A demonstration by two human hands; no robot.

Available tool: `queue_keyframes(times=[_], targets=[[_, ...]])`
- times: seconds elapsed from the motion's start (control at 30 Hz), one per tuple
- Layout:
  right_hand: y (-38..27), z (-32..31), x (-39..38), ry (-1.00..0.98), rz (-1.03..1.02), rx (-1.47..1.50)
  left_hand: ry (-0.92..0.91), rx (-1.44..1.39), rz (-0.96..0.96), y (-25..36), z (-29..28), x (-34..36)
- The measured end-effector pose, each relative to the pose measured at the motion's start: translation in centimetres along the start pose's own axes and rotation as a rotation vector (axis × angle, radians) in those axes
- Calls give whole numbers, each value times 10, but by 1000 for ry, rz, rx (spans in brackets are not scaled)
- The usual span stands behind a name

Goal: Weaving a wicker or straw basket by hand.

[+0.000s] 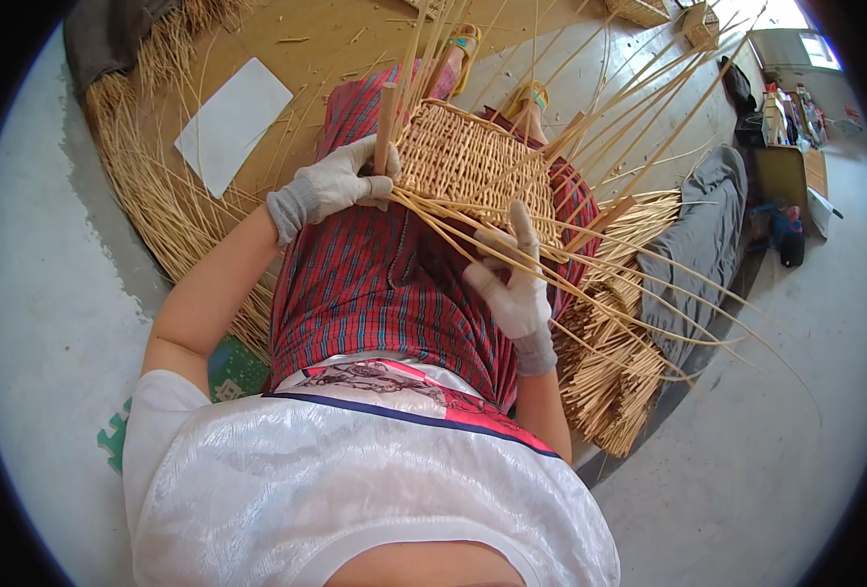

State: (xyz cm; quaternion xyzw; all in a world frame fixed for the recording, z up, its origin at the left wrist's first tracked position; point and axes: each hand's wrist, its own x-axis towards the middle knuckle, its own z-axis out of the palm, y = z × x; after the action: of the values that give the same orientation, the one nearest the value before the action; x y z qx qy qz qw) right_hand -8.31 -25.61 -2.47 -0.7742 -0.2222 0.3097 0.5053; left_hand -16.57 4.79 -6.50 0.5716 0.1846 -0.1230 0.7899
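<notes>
On my lap lies a partly woven wicker basket [472,161], its flat woven panel facing up. A thick wooden peg [385,127] stands at its left corner, and another peg [604,223] sticks out at the right. In a pale work glove, my left hand [340,181] is closed round the left corner beside the peg. Long loose wicker strands [590,293] run from that corner along the near edge and out to the right. My right hand [513,284], gloved too, has its fingers among these strands, forefinger raised and the others curled; its grip is partly hidden.
A wide bundle of wicker rods [145,220] curves along the left. More cut rods [614,362] lie in a pile at the right beside a grey cloth [697,245]. A white sheet [234,127] rests on the brown board. Long upright strands fan out over the far side.
</notes>
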Motion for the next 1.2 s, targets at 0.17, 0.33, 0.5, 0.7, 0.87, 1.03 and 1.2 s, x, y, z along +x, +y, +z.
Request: queue_keyframes(times=[0.17, 0.33, 0.5, 0.7, 0.87, 1.03, 1.2], targets=[[-2, -12, 7, 28, -64, 420, 30, -48, -58, 5, 3, 0], [-11, -46, 13, 464, 19, 123, 40, -58, -45, 3, 3, 3], [-34, -63, 35, 546, -153, 103, -3, -68, -46, 0, 0, 6], [-94, -21, 83, 925, -900, -138, 70, -110, -45, -8, 7, 7], [-44, 41, 104, 302, -380, 624, 125, -69, 16, -12, 7, 7], [-26, 0, 94, 29, -356, 912, 155, -9, 138, -15, 11, 10], [-91, 58, 149, 23, -206, 1064, 245, 23, 126, -19, 24, 13]])
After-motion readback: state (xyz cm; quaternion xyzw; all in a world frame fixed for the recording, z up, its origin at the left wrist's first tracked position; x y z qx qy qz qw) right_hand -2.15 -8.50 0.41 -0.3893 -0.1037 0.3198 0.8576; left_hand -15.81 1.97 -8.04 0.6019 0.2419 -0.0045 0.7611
